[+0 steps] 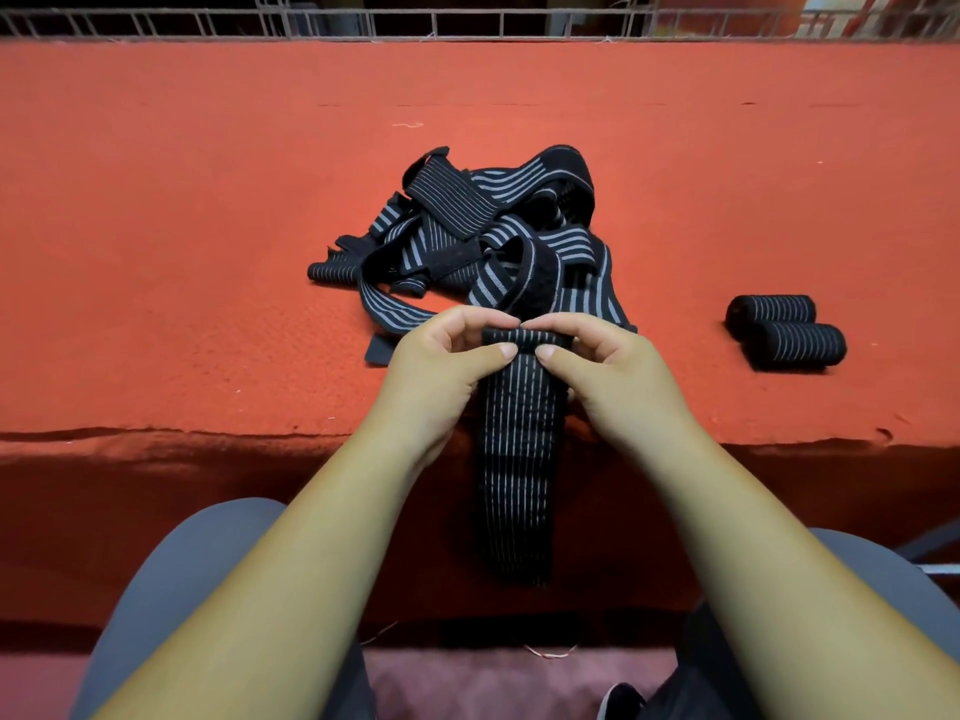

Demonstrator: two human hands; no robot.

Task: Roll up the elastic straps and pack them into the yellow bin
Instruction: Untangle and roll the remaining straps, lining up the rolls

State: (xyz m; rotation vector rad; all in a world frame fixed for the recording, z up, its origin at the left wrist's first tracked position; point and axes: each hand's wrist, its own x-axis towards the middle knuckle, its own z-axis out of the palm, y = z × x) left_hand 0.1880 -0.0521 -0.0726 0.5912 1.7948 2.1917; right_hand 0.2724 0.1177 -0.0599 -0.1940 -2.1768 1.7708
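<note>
Forearms fill the bottom of the view, stretched out above knees in grey trousers [197,574], and both hands meet right at the front of the tabletop [208,226]. Left hand [447,356] and right hand [602,361] sit side by side, fingers [493,351] curled in. Each hand pinches the rolled end [524,336] of one black, grey-striped strap [519,459] between thumb and fingertips. That rolled end is thin and lies crosswise between the two hands. From it the strap's free length runs back toward the camera, drops over the tabletop's front edge and hangs down between the knees.

Just beyond the knuckles sits a tangled pile [483,236] of loose straps in the same black and grey. A small roll [332,272] lies at the pile's left edge. Off to the right, well apart from the pile, two finished rolls [784,330] lie side by side, touching. Red cloth [727,174] covers the whole tabletop, and a white wire rail [467,23] runs along its far edge.
</note>
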